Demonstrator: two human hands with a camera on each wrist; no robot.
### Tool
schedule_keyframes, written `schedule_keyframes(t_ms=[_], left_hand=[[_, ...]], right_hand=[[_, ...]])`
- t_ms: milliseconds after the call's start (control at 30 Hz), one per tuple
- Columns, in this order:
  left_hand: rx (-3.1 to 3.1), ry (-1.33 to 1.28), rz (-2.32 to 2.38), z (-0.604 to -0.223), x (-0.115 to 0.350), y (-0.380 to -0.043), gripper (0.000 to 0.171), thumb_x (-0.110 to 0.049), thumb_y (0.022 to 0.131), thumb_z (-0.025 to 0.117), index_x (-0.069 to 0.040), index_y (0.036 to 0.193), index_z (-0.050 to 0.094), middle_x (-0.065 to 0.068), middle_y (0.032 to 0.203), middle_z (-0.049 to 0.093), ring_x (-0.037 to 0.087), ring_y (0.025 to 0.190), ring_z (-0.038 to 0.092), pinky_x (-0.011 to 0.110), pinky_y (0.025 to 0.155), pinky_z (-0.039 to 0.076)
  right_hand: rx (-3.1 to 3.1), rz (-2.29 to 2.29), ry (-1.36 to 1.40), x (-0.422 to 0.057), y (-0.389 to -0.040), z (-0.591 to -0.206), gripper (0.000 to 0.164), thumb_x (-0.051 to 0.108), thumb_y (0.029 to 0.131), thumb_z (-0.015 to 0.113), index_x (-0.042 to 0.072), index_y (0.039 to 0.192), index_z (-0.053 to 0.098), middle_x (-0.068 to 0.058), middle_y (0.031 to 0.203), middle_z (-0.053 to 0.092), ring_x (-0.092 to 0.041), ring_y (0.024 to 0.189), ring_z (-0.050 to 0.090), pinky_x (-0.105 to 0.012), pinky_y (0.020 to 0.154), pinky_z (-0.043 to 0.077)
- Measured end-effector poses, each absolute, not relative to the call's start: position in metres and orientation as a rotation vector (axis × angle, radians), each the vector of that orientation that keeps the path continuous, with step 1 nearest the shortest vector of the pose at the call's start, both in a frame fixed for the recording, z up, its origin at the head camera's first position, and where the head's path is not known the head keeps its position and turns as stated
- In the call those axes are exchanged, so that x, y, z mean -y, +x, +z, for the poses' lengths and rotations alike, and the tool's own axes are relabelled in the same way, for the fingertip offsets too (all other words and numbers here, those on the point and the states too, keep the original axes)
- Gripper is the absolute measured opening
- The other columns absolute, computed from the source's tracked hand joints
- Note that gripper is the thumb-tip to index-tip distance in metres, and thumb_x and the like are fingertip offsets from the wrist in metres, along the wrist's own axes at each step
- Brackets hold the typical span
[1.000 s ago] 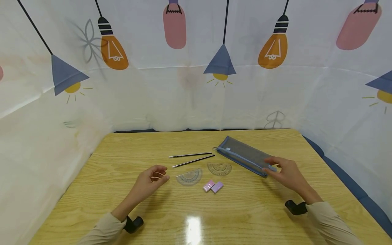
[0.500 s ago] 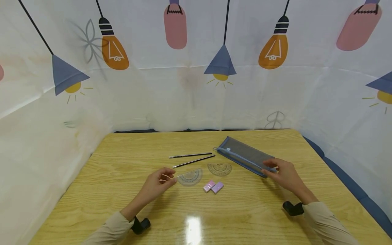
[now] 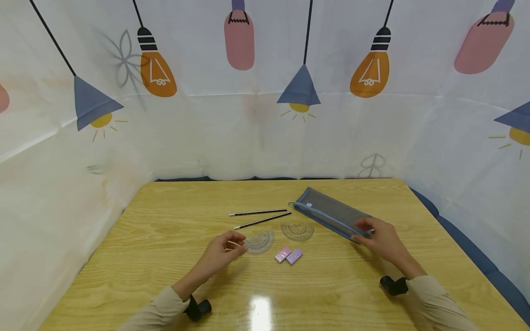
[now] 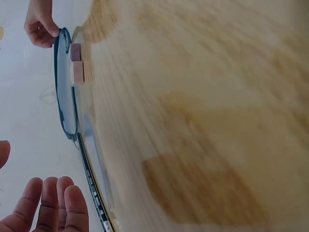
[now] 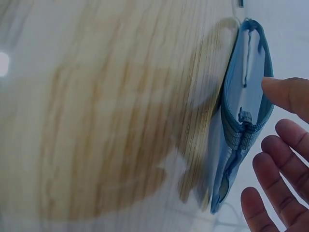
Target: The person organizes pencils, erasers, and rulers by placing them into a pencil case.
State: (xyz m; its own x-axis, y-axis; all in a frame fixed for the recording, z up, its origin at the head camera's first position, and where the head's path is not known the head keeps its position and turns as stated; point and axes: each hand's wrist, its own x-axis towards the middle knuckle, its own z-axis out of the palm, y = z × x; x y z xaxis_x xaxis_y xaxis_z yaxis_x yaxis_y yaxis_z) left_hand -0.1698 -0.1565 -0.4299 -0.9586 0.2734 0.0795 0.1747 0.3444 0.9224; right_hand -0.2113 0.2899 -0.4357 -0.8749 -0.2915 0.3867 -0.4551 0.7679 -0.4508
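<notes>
My left hand (image 3: 223, 250) hovers just left of a clear protractor (image 3: 262, 242), fingers loosely bent and holding nothing. In the left wrist view its fingers (image 4: 53, 203) are spread from the thumb. A translucent blue-grey zip pencil case (image 3: 327, 210) lies slanted on the table, its mouth gaping in the right wrist view. My right hand (image 3: 381, 236) is at its near right end, with the thumb (image 5: 287, 92) overlapping the rim and the other fingers loosely extended. A second protractor (image 3: 297, 232) and two erasers, pink (image 3: 283, 254) and purple (image 3: 294, 256), lie between the hands.
Two dark pencils (image 3: 257, 213) with pale ends lie toward the back, left of the case. The wooden table (image 3: 186, 202) backs onto a white cloth (image 3: 232, 138) printed with lamps. Both wrists carry black camera mounts (image 3: 198, 310).
My left hand has moved right to the edge of the left protractor. The right hand has shifted slightly left along the case's end. The objects on the table stay in place.
</notes>
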Motion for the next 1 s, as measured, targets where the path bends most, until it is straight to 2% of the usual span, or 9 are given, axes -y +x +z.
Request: schedule_keyframes(t_ms=[233, 533, 767, 1000], left_hand=[[-2.446, 0.403, 1.766, -0.432, 0.148, -0.170, 0.029, -0.012, 0.092, 0.067, 0.005, 0.114, 0.061, 0.009, 0.101, 0.062, 0.024, 0.090, 0.062, 0.031, 0.070, 0.054], [-2.419, 0.356, 1.778, -0.434, 0.135, -0.169, 0.027, -0.005, 0.091, 0.065, 0.010, 0.113, 0.059, 0.011, 0.101, 0.062, 0.030, 0.090, 0.062, 0.045, 0.073, 0.054], [-2.387, 0.401, 1.789, -0.436, 0.130, -0.168, 0.028, -0.010, 0.090, 0.069, 0.005, 0.112, 0.062, 0.010, 0.101, 0.063, 0.023, 0.088, 0.062, 0.031, 0.071, 0.053], [-2.381, 0.467, 1.783, -0.436, 0.127, -0.167, 0.027, -0.009, 0.090, 0.069, 0.005, 0.112, 0.062, 0.014, 0.102, 0.064, 0.026, 0.090, 0.062, 0.028, 0.071, 0.052]], right_hand=[[2.685, 0.761, 0.580, -0.288, -0.212, -0.436, 0.031, 0.013, 0.077, 0.083, 0.003, 0.103, 0.069, -0.008, 0.096, 0.067, -0.029, 0.085, 0.064, -0.047, 0.071, 0.053], [2.675, 0.745, 0.583, -0.289, -0.212, -0.436, 0.022, 0.007, 0.077, 0.081, 0.005, 0.095, 0.069, -0.004, 0.088, 0.067, -0.024, 0.078, 0.064, -0.043, 0.067, 0.053], [2.650, 0.757, 0.608, -0.290, -0.213, -0.437, 0.016, 0.004, 0.078, 0.080, 0.008, 0.089, 0.069, 0.001, 0.083, 0.066, -0.019, 0.073, 0.063, -0.036, 0.063, 0.053], [2.602, 0.772, 0.614, -0.289, -0.215, -0.439, 0.014, -0.001, 0.078, 0.077, 0.007, 0.088, 0.070, 0.003, 0.081, 0.067, -0.014, 0.069, 0.063, -0.032, 0.061, 0.054]])
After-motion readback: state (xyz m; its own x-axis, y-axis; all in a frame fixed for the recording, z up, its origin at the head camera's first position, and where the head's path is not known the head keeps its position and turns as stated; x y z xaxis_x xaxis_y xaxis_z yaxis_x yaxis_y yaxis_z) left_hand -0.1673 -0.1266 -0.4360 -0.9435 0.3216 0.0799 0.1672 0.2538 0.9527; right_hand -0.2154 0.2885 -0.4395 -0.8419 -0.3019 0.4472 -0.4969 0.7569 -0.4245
